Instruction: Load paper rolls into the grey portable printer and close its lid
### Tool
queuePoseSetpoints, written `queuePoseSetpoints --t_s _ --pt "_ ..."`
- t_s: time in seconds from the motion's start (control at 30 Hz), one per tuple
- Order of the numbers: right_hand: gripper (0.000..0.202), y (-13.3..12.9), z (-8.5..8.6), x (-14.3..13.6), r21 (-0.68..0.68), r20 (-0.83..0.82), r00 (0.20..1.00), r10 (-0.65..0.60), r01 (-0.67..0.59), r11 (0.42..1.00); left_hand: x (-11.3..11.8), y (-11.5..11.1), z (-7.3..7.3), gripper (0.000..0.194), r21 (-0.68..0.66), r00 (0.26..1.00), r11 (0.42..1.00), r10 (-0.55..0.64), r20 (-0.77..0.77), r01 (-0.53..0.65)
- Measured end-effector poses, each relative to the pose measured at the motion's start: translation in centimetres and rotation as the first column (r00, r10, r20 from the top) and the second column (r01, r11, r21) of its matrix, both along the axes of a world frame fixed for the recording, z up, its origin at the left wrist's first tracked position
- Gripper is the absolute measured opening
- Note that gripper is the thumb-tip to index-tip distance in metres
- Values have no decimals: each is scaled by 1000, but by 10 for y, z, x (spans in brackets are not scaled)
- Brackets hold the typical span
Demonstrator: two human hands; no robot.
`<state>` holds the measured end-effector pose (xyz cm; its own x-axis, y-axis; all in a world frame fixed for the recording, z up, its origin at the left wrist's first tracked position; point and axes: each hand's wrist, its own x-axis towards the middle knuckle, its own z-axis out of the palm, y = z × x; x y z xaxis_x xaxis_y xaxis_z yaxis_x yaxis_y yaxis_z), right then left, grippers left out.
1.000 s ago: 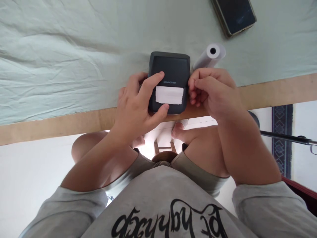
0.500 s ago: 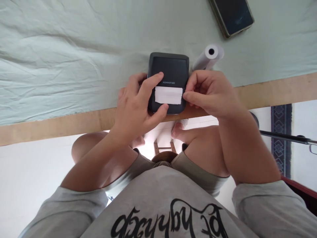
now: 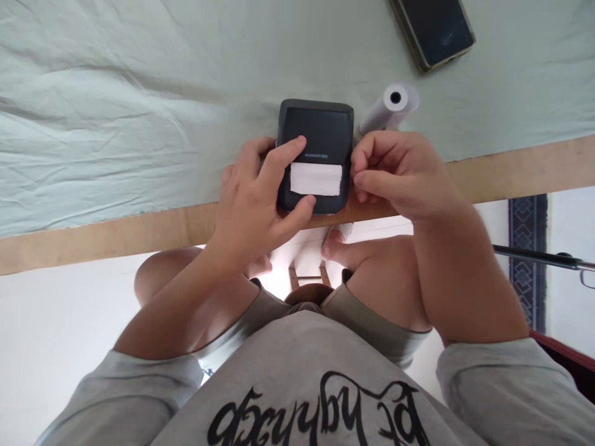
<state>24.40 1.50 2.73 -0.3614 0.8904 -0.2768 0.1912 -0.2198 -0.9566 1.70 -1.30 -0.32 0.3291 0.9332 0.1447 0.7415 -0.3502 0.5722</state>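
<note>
A dark label printer point(image 3: 317, 130) sits at the table's front edge, with a strip of white paper point(image 3: 315, 179) lying across its front from the slot. My left hand point(image 3: 260, 192) grips the printer's left side. Its index finger rests on the lid and its thumb on the front, just below the paper. Just off the printer's right side is my right hand point(image 3: 402, 173), its fingers curled and thumb tucked in. Whatever is between those fingertips, if anything, cannot be made out. Behind the right hand a white paper roll point(image 3: 388, 111) with a dark core has a loose end.
A phone point(image 3: 437, 31) in a case lies farther back on the right. Pale green cloth point(image 3: 139, 93) with wrinkles at the left covers the table, whose wooden edge point(image 3: 520, 167) shows in front. My legs and a stool point(image 3: 309, 292) are below.
My right hand has shifted slightly to the right, away from the printer's side. My left hand, the printer and its paper stay as they were.
</note>
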Motion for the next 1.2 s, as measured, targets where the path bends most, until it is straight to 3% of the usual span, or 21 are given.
queuePoseSetpoints --t_s 0.93,1.1,1.2 --pt "36 -5 -4 -4 141 112 988 -106 90 986 -1 0 0 58 -7 1000 1000 -6 28 6" --pt "42 -6 -5 -7 146 57 993 -105 96 985 -1 0 -1 59 -1 1000 1000 -4 31 4" --pt "48 -5 -6 -10 200 -102 967 -235 251 947 -2 0 -2 59 -2 999 1000 -9 36 9"
